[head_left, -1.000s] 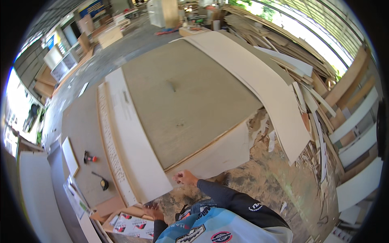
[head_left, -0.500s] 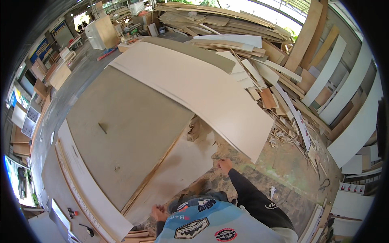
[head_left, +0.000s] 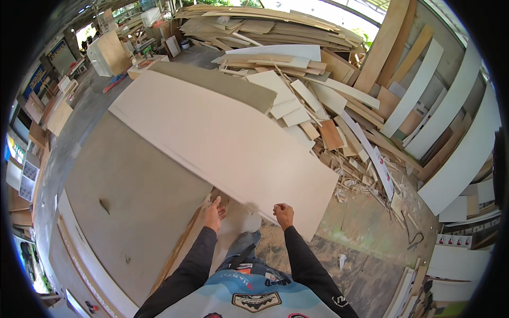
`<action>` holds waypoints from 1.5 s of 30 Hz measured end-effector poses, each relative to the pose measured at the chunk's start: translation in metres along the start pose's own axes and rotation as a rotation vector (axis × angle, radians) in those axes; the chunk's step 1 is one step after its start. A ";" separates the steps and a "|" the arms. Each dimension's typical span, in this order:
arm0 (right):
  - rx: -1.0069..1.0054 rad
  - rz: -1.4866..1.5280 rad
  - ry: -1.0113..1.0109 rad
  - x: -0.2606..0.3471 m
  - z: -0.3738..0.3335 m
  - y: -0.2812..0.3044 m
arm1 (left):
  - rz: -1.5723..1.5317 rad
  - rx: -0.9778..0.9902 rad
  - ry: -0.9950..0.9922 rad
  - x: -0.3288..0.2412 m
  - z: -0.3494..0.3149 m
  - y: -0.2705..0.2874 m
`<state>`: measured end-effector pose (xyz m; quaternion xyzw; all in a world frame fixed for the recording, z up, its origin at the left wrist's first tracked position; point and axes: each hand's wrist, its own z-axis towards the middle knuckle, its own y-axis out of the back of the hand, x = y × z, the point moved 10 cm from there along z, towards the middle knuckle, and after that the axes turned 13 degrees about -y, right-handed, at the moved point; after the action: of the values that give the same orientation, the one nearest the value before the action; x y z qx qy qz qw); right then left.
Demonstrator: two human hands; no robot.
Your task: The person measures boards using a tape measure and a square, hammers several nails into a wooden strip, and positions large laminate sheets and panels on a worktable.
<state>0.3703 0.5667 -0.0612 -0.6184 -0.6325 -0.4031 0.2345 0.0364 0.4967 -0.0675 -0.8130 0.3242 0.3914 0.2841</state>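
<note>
A long white panel [head_left: 228,138] lies across a grey-brown board [head_left: 138,185], its right end reaching past the board. Just off the panel's near edge, my left hand [head_left: 213,214] is open with fingers stretched out, by the board's corner. My right hand [head_left: 284,214] is closed, fingers curled, at the same near edge farther right. Whether it grips the edge or holds something small, I cannot make out. Under the panel's shadow, part of a pale lower sheet [head_left: 225,233] shows between my forearms.
Scrap boards and offcuts [head_left: 328,132] are heaped beyond the panel at right. Tall white and wooden strips [head_left: 413,87] lean on the right wall. A stack of thin sheets [head_left: 275,29] lies at the back. Dusty floor [head_left: 318,265] shows at my right, with debris on it.
My left hand has come up from beside my body to the panel's near edge. My right hand is now at that edge too. The view has shifted, with the panel lower and farther left.
</note>
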 end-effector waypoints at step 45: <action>-0.071 -0.462 0.456 0.319 0.313 -0.092 | -0.112 -0.312 -0.153 0.015 0.038 -0.119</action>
<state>0.3044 1.0145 -0.0043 -0.3600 -0.6729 -0.5957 0.2506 0.1156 0.5946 -0.0754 -0.8319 0.1911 0.4811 0.2000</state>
